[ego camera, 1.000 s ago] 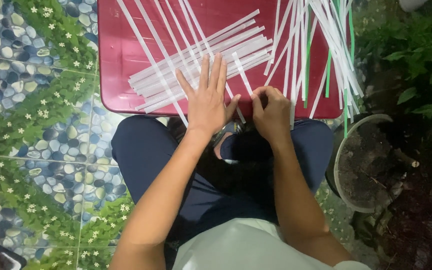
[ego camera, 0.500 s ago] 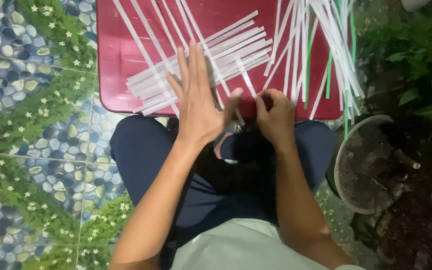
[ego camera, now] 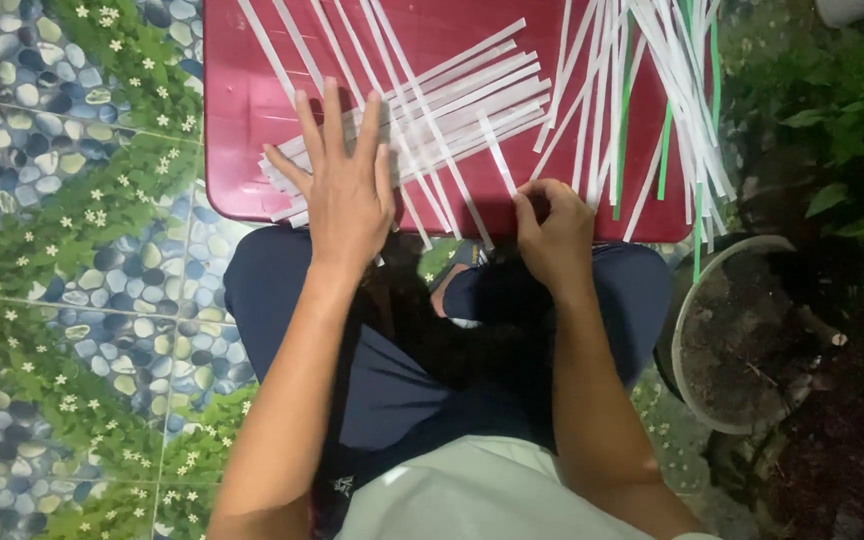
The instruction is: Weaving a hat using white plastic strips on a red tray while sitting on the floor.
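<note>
- On the left, pebble-and-flower floor tiles (ego camera: 62, 260) run out of view.
- Left hand (ego camera: 347, 195) lies flat, fingers spread wide, on a stack of white strips (ego camera: 452, 100) on the red table (ego camera: 242, 120).
- Right hand (ego camera: 552, 235), fingers curled, pinches one strip (ego camera: 497, 152) at the near table edge.
- Far right, loose white and green strips (ego camera: 672, 90) overhang; a dirt-filled pot (ego camera: 742, 330) sits in shadow.

- Long thin white paper strips (ego camera: 452, 105) lie across a glossy dark-red plastic surface (ego camera: 242, 110).
- A few narrow bright-green strips (ego camera: 664, 150) show among the white ones at the right.
- The tiled floor (ego camera: 62, 300) carries a print of blue-grey pebbles, green leaves and small white flowers.
- Navy-blue trousers (ego camera: 382, 380) and a pale grey-white shirt (ego camera: 472, 500) clothe the person.
- A grey round pot (ego camera: 674, 340) holds dark brown soil.
</note>
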